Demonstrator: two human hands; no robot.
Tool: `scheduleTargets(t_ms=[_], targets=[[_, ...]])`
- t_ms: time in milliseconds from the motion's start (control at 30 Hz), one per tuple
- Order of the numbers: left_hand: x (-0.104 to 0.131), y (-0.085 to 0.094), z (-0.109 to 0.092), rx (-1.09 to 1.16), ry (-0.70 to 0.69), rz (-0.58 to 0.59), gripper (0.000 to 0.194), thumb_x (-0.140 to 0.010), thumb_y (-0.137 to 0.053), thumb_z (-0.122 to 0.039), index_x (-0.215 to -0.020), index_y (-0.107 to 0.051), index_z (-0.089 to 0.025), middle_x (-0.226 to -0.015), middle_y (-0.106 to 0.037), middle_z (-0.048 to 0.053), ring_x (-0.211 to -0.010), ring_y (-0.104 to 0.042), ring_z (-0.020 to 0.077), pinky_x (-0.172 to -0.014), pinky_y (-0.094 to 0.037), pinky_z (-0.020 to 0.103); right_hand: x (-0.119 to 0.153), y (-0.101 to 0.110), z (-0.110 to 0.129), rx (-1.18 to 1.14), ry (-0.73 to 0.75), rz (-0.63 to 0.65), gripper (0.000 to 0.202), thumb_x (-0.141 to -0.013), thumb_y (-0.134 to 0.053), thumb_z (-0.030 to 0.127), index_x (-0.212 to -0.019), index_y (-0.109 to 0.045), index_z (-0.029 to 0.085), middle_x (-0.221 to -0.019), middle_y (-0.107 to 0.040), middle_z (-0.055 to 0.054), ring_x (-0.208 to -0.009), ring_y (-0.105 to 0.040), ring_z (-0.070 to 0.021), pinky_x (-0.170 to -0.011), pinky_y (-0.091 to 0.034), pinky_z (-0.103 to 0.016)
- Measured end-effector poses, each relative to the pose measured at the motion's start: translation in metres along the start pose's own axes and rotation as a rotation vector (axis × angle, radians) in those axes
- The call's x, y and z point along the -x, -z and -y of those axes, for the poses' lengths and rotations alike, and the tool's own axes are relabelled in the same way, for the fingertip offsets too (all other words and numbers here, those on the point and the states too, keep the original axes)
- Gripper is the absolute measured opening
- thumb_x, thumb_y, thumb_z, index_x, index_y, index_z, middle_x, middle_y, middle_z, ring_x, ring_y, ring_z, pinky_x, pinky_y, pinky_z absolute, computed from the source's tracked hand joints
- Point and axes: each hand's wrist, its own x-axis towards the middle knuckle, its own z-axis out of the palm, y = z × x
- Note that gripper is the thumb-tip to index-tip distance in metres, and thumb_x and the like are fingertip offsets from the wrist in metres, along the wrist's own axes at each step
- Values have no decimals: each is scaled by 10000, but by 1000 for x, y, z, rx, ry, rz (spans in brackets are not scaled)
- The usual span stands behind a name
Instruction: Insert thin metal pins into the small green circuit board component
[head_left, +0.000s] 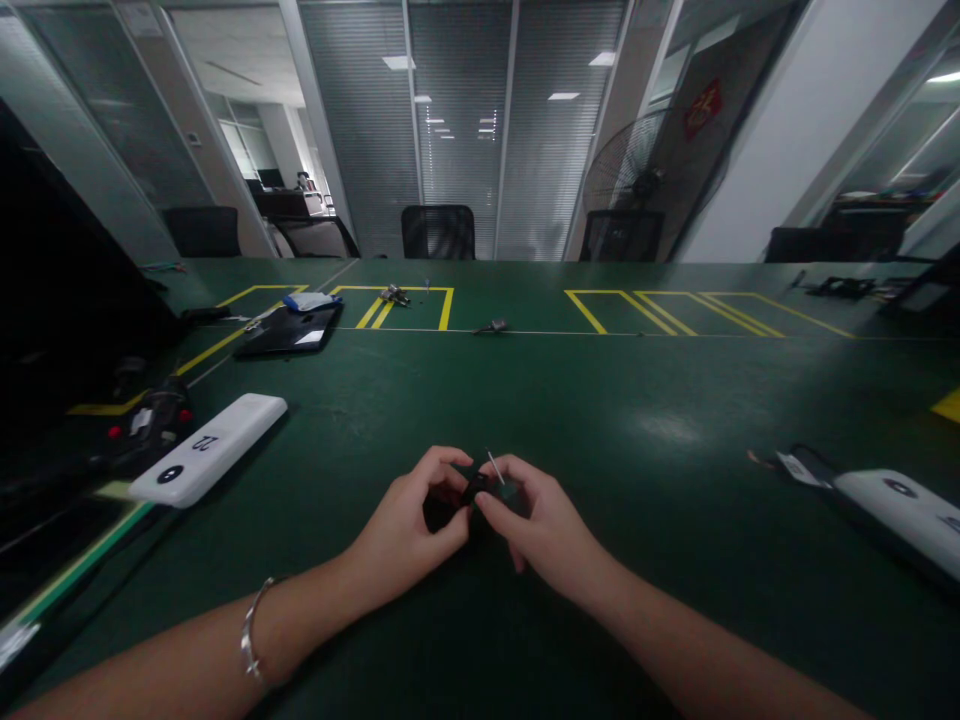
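My left hand (pixel 411 520) and my right hand (pixel 541 512) meet low over the green table (pixel 420 400). Between their fingertips is a small black object (pixel 475 488), too dark to name. Left fingers and thumb curl round its left side; the right thumb presses against its right side. From the fingers of my right hand a thin, pale rod (pixel 495 467) sticks up, leaning to the left. Where its lower end goes is hidden by the right hand. A silver bracelet (pixel 249 635) circles my left wrist.
A white power-bank-like block (pixel 217 445) marked 22 lies left; a similar white block (pixel 904 515) with a cable is right. Farther back are a black flat case (pixel 289 332), a small metal part (pixel 493 327) and yellow tape outlines (pixel 448 308). Dark equipment (pixel 154 415) crowds the left edge.
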Motion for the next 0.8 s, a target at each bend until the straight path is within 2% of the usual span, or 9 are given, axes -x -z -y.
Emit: scheduleTargets(t_ms=[100, 367, 500, 800], targets=[[0, 1, -2, -9, 17, -21, 361, -825, -542, -133, -1165, -446, -206, -885, -632, 14, -841, -633, 186, -771, -494, 324, 1, 0, 1, 13, 5, 5, 194, -889, -553, 360, -996, -550, 198, -653, -500, 72, -386, -450, -47, -326, -372, -138], [0, 1, -8, -54, 22, -43, 346, -810, -547, -125, -1134, -459, -209, -824, -597, -9, -766, -610, 170, -700, -472, 296, 2, 0, 1, 52, 23, 25, 169, -905, -526, 318, -1015, -554, 192, -723, -514, 44, -435, -456, -44, -342, -393, -123], [0, 2, -8, -70, 19, -37, 352, -802, -551, -119, -1129, -463, -219, -835, -599, -9, -771, -605, 170, -700, -469, 294, 3, -1, 0, 64, 39, 22, 146, -900, -530, 286, -1014, -556, 198, -782, -529, 28, -447, -461, -42, -346, -402, -123], [-1, -1, -8, -76, 4, -35, 351, -775, -557, -85, -1096, -484, -208, -813, -577, -17, -751, -593, 160, -693, -470, 282, 3, 0, 2, 112, 77, -7, 74, -884, -544, 250, -932, -577, 206, -780, -513, 31, -441, -464, -44, -340, -389, -130]])
